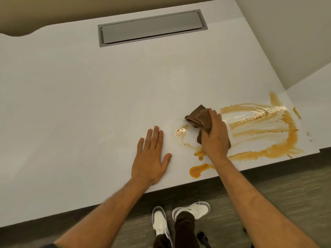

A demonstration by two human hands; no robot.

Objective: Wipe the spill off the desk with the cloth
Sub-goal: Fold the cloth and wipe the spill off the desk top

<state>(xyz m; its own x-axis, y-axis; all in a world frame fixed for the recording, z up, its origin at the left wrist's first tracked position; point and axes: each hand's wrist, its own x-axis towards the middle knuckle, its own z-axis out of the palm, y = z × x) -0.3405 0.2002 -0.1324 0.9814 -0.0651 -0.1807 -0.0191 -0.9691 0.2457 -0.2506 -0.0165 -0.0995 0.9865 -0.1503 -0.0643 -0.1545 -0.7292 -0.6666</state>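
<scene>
Head view, looking down: we stand at a white desk (71, 104), both bare forearms reaching over its near edge. Our right hand (215, 136) presses a crumpled brown cloth (198, 116) onto the desk, fingers curled over the cloth's top w/ the thumb along its near side; part of the cloth sticks out past the fingertips toward the back-left. An orange-brown spill (265, 122) covers the desk's front-right area: wide streaky smears just right of the cloth hand, a thick curved band along the far right & near edge, a small wet patch (180, 131) just left of the cloth, and a separate blob (196, 171) near the desk edge, beside our right wrist. Our left hand (152, 158) lies flat, palm down, fingers straight & slightly spread, on a bare part of the desk left of the spill, holding nothing; the 2 hands are near each other but not touching. A grey rectangular cable hatch (152, 27) sits in the desk's back section. Below the desk edge we see white-and-grey sneakers (179, 217) & dark trousers on a grey floor.
</scene>
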